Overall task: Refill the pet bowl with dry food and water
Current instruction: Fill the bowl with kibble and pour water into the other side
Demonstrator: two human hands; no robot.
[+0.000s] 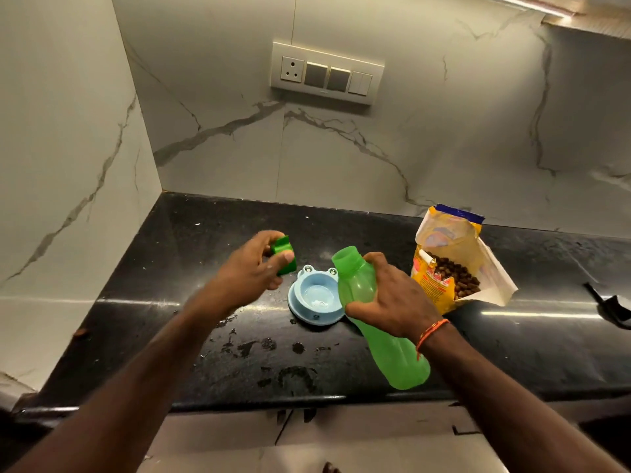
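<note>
The uncapped green bottle is gripped by the right hand, the cap pinched in the left hand. The blue bowl, mid-counter, seems already wet; the mouth is best tipped slowly over its centre.

The right hand covers the middle of the green bottle, so its waist is hidden, and the tilted bottle hides the right rim of the blue bowl. Whether the bowl holds water cannot be told; only a faint shine shows inside. The left hand hides part of the green cap. The print on the food bag is too blurred to read. A black thing at the right is cut off by the edge and cannot be named.
</note>
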